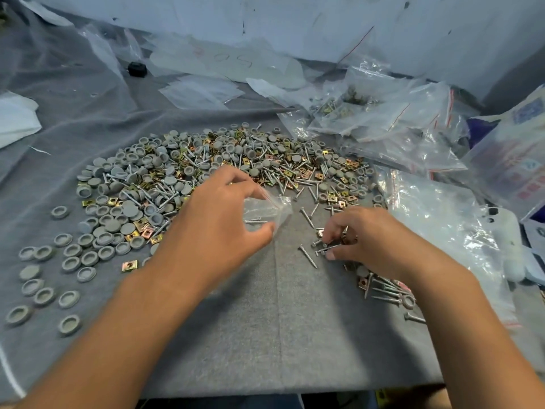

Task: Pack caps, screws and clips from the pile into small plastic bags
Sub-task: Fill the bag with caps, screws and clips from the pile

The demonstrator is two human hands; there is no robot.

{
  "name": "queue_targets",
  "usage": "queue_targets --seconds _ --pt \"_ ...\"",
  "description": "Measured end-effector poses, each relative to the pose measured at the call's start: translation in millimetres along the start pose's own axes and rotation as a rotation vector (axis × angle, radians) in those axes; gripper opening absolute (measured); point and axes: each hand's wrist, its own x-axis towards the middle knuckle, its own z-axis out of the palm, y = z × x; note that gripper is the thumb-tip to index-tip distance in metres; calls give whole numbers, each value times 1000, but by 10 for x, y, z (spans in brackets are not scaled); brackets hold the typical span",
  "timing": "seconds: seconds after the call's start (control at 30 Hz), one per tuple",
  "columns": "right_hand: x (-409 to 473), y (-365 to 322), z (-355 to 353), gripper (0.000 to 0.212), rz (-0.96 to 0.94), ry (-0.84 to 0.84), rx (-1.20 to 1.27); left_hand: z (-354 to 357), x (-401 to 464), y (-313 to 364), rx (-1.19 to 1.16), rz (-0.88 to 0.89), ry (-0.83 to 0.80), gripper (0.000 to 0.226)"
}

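My left hand (224, 214) holds a small clear plastic bag (267, 212) between thumb and fingers, its grip closed on the bag's edge so the mouth faces my other hand; at least one screw already shows through the film. I keep it lifted just off the grey cloth-covered surface (265, 320), close to where I am picking, so each transfer is short.

My right hand (362, 234) is curled down over a scatter of silver metal screws (308, 256) and coppery square metal clips (363, 282), its fingertips pinching several screws together. I judge this to be the gathering step, before they go into the bag.

The main pile of round grey plastic caps, screws and clips (206, 169) lies just beyond both hands, with loose grey caps (70, 262) spread out to the left. Filled clear bags with red seal strips (398, 119) sit heaped to the right, out of the way of my reach.
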Motion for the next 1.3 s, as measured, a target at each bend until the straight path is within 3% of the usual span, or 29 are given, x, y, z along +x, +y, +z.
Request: queue_targets --seconds 0.2,0.4,0.67,0.8,1.0,1.17,1.3 --pt "-21 50 66 22 4 22 153 -13 3 5 0 -6 2 45" --pt "-29 -20 83 27 -49 20 41 -4 1 1 3 -8 2 45" --pt "-101 -357 -26 13 -332 388 641 57 -5 40 23 13 1 49" --pt "-45 -630 81 13 -441 532 415 41 -10 44 9 19 -13 49" --pt "7 -686 190 20 -495 601 103 55 -4 49 0 18 -16 32" --pt "-15 -361 -27 15 -384 567 238 46 -8 27 16 1 -4 50" --pt "3 86 -90 20 -104 210 23 30 -7 31 18 -3 -4 55"
